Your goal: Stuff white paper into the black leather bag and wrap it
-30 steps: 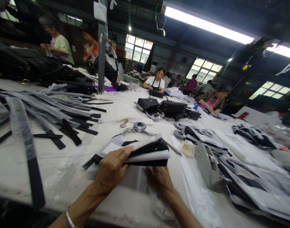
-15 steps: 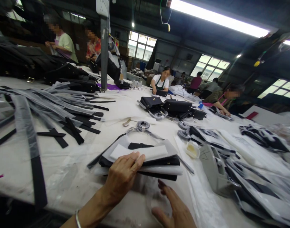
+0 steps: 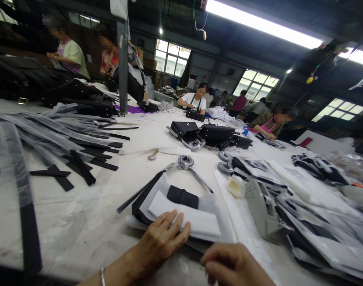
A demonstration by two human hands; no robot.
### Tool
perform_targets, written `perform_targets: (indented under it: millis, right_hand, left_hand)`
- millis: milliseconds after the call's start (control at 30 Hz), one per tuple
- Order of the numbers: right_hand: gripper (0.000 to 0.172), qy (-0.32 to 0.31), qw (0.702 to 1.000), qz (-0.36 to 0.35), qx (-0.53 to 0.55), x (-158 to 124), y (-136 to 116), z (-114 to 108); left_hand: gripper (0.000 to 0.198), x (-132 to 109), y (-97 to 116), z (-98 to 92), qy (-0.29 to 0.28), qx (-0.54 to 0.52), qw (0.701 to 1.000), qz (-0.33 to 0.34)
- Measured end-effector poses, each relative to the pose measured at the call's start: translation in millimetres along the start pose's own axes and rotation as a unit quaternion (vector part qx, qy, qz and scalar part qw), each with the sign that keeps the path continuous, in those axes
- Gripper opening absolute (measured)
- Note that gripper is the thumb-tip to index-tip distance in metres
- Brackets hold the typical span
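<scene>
A flat black bag (image 3: 139,206) lies in front of me on the white table. On it are a translucent sheet (image 3: 160,184), a folded white foam sheet (image 3: 199,218) and a black strap piece (image 3: 183,196). My left hand (image 3: 166,238) rests on the foam's near edge, its fingers extended; its thumb is hidden. Near the bag's front right corner is my right hand (image 3: 231,264), fingers curled in. Whatever it may hold is too small to make out. A wrapped coiled strap (image 3: 185,161) sits at the bag's far side.
Plastic-wrapped black strips (image 3: 86,167) spread across the left. On the right stand a grey holder (image 3: 263,210), a small tub (image 3: 236,186) and wrapped bag parts (image 3: 321,234). Finished black bags (image 3: 217,135) lie farther back. A metal post (image 3: 122,67) rises at left; several co-workers sit beyond.
The bag has tipped from raised layers to lying flatter, showing more of the black strap piece. My left hand has shifted down with it; my right hand has gone from spread to curled.
</scene>
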State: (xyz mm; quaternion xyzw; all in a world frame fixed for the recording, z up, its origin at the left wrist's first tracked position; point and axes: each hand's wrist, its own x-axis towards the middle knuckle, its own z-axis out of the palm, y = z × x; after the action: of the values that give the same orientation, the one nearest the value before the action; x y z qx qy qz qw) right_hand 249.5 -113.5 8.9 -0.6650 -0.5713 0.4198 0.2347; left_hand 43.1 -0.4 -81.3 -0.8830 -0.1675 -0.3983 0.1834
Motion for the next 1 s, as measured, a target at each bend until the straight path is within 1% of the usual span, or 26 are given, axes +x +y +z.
perform_targets:
  millis: [33, 67, 100, 133, 167, 200, 233, 300, 367, 400, 467, 533, 600, 667, 733, 833, 933, 1000]
  right_hand:
    - [0.03, 0.012, 1.0, -0.006, -0.002, 14, -8, -14]
    - [0.032, 0.064, 0.997, -0.03, -0.027, 31, -16, -27]
    - [0.029, 0.117, 0.988, -0.07, -0.075, 52, -22, -40]
    - [0.025, 0.145, 0.973, -0.099, -0.151, 74, -27, -50]
    - [0.023, 0.144, 0.951, -0.112, -0.251, 97, -29, -58]
    - [0.023, 0.118, 0.923, -0.11, -0.35, 120, -28, -64]
    - [0.025, 0.101, 0.909, -0.105, -0.391, 140, -25, -68]
    - [0.035, 0.059, 0.888, -0.087, -0.448, 173, -15, -70]
    - [0.04, 0.025, 0.874, -0.075, -0.48, 192, -5, -70]
    - [0.038, 0.01, 0.864, -0.072, -0.497, 197, -1, -70]
    - [0.029, -0.015, 0.848, -0.074, -0.525, 200, 1, -70]
    - [0.022, -0.033, 0.835, -0.082, -0.544, 199, -3, -72]
    - [0.019, -0.046, 0.826, -0.092, -0.554, 195, -10, -73]
    - [0.017, -0.052, 0.824, -0.1, -0.556, 190, -19, -74]
    - [0.02, -0.053, 0.827, -0.093, -0.552, 184, -26, -75]
    - [0.028, -0.044, 0.837, -0.057, -0.542, 172, -36, -78]
    - [0.036, -0.022, 0.85, -0.038, -0.525, 156, -45, -81]
    - [0.036, -0.007, 0.859, -0.038, -0.51, 143, -49, -80]
  left_hand:
    - [0.032, 1, -1, 0.4, -0.004, 0.0, 1.0, 0.006]
    - [0.031, 2, -2, 1.4, -0.003, 0.001, 1.0, 0.01]
    - [0.03, 2, -2, 3.1, -0.003, 0.001, 1.0, 0.014]
    - [0.029, 2, -3, 5.2, 0.0, 0.002, 1.0, 0.016]
    - [0.028, 1, -2, 7.7, 0.005, 0.003, 1.0, 0.015]
    - [0.027, 0, -2, 10.2, 0.01, 0.005, 1.0, 0.012]
    - [0.026, -1, -1, 12.5, 0.016, 0.005, 1.0, 0.006]
    - [0.026, -4, 0, 15.5, 0.019, 0.002, 1.0, 0.0]
    - [0.026, -5, 0, 15.9, 0.013, -0.003, 1.0, -0.001]
    - [0.027, -5, -1, 15.3, 0.012, -0.005, 1.0, 0.0]
    - [0.025, -4, -3, 12.8, 0.02, -0.007, 1.0, -0.002]
    - [0.024, -1, -6, 9.3, 0.03, -0.01, 0.999, -0.006]
    - [0.025, 0, -10, 5.2, 0.032, -0.013, 0.999, -0.006]
    - [0.027, 1, -14, 0.8, 0.022, -0.019, 1.0, -0.008]
    - [0.03, 0, -18, -3.4, 0.007, -0.027, 1.0, -0.005]
    - [0.032, -2, -23, -6.7, -0.015, -0.031, 0.999, 0.013]
    - [0.032, -7, -26, -5.0, -0.007, -0.033, 0.999, 0.014]
    - [0.031, -11, -28, -3.1, 0.005, -0.037, 0.999, 0.008]
